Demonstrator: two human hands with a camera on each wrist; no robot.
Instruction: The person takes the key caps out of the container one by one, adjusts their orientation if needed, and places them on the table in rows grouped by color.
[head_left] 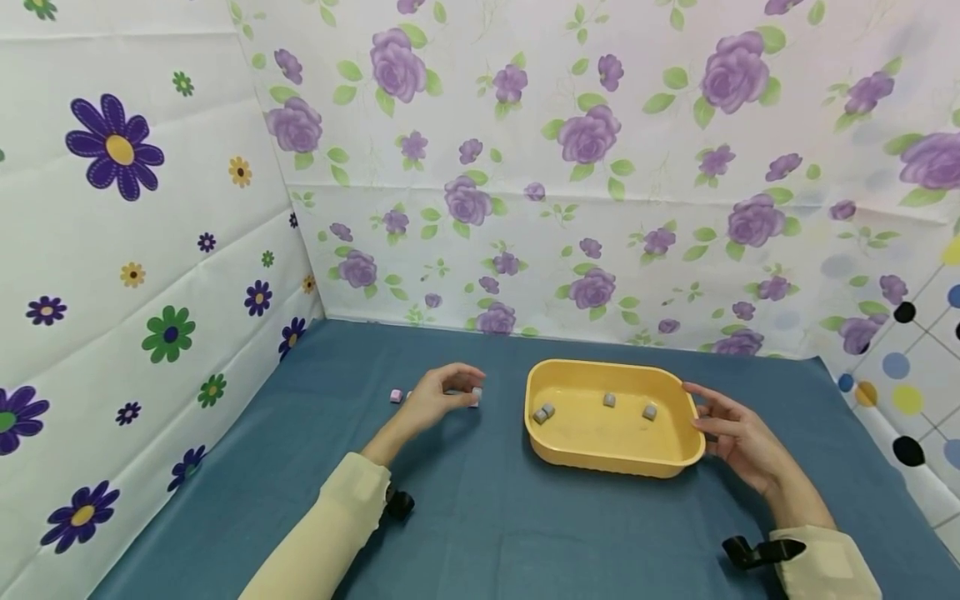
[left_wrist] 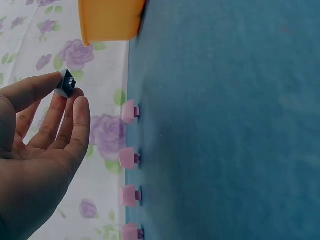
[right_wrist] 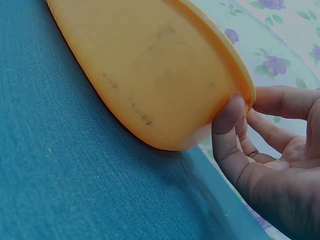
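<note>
Left fingers (left_wrist: 80, 112) pinched one keycap (left_wrist: 65, 84), right fingers (right_wrist: 285, 101) the yellow tray (head_left: 600, 460) holding four gray keycaps (head_left: 610, 400); pink keycaps (left_wrist: 128, 158) were still outside.

Tray (head_left: 600, 461) on a table (head_left: 480, 533), four pieces (head_left: 610, 400) in it, row of pieces (head_left: 396, 396) to its left, curtain (head_left: 525, 150) behind

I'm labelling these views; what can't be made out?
Head: some pink pieces, mostly hidden by the left hand.
Head: any markings on the grey pieces, too small.
Left wrist: most of the tray, cut by top edge.
Right wrist: tray's floor, hidden by its wall.
</note>
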